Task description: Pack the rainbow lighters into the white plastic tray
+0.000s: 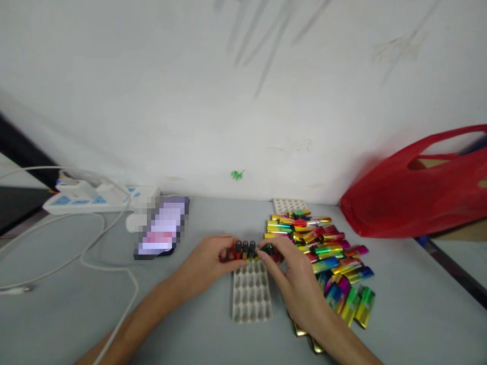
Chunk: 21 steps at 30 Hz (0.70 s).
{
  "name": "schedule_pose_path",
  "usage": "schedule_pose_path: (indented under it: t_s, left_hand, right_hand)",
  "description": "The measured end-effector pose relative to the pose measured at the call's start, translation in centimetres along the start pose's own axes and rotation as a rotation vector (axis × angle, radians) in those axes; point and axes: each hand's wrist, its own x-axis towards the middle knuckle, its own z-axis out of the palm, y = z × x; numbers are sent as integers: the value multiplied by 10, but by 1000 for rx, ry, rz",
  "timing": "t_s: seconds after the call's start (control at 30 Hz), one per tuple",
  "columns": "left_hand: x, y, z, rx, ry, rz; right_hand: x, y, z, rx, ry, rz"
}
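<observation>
A white slotted tray (252, 299) lies on the grey table in front of me, its near rows of slots showing. Several lighters (245, 248) with black tops stand upright in a row at its far end. At the row's left side is my left hand (213, 258), its thumb and fingers closed around a dark reddish lighter (227, 254). My right hand (291, 268) pinches another lighter (268, 249) with a black and green end, just right of the row. Fingers partly cover both held lighters.
A pile of shiny multicoloured lighters (331, 263) spreads to the right, with a second white tray (289, 206) behind it. A red bag (411, 187) leans at the right by the wall. Left are a phone (162, 228), a power strip (95, 197) and loose white cables (102, 238).
</observation>
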Motion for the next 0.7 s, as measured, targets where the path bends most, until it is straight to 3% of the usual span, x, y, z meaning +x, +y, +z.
schedule_pose_path:
  t_s: [0.47, 0.6, 0.7]
  left_hand:
    - [-1, 4, -1, 4, 0, -20]
    - [-1, 3, 0, 3, -2, -25]
    - [-1, 2, 0, 1, -7, -29]
  right_hand:
    - [-4, 4, 2, -18, -93, 2]
    - [-3, 5, -2, -204, 29, -67]
    - [1, 11, -6, -579, 211, -63]
